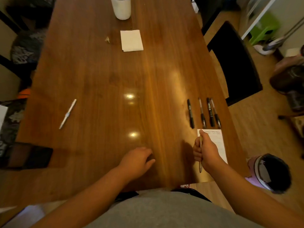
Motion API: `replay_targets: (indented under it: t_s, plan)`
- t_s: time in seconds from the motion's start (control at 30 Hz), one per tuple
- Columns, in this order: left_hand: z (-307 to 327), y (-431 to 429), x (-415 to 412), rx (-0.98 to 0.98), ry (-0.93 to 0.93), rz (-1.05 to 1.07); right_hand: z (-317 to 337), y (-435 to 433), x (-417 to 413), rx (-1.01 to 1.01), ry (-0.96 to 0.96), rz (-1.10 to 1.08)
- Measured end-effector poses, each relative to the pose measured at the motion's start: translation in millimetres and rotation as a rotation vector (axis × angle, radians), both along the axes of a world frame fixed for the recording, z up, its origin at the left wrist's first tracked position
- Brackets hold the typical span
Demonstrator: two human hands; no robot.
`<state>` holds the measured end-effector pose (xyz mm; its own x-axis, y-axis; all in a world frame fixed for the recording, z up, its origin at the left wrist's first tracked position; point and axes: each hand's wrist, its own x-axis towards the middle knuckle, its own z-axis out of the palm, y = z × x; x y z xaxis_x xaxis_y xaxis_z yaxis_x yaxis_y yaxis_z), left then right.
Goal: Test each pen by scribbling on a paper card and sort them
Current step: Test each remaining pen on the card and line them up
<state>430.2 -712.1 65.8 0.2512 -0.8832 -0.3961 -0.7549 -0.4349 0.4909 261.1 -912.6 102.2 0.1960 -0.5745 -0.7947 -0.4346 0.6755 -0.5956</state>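
My right hand [206, 152] is shut on a slim pale pen [200, 163], held upright in the fist over the left edge of a white paper card [217, 142] with scribbles on it. Just beyond the card lie several dark pens [204, 112] side by side, near the table's right edge. A single white pen [67, 114] lies alone on the left side of the table. My left hand [137, 159] rests flat on the wooden table [115, 76] near the front edge, holding nothing.
A stack of white cards [131, 40] lies far up the table, with a small crumpled scrap [107, 39] beside it and a white cylindrical container [121, 7] at the far end. A dark chair [233, 63] stands at the right, other chairs at the left.
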Motion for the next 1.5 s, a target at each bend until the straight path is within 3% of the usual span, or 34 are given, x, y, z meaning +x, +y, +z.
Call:
replay_targets:
  t_s: [0.33, 0.53, 0.83, 0.93, 1.17, 1.5]
  plan:
    - [-4, -90, -135, -0.071, -0.023, 0.041, -10, -93, -90, 0.050, -0.109, 0.021]
    - [-10, -108, -172, -0.067, -0.157, -0.072, -8, -117, -114, 0.134, -0.135, 0.009]
    - [-23, -112, -187, -0.005, -0.279, -0.266, -7, -112, -128, -0.177, -0.116, 0.162]
    - [-28, -112, -188, 0.033, -0.311, -0.301, -8, -99, -134, -0.315, -0.003, 0.286]
    - [-27, -114, -184, 0.024, -0.297, -0.293, -15, -73, -135, -0.594, -0.023, 0.620]
    - [-19, -116, -179, -0.002, -0.293, -0.305, -17, -64, -129, -0.617, 0.039, 0.747]
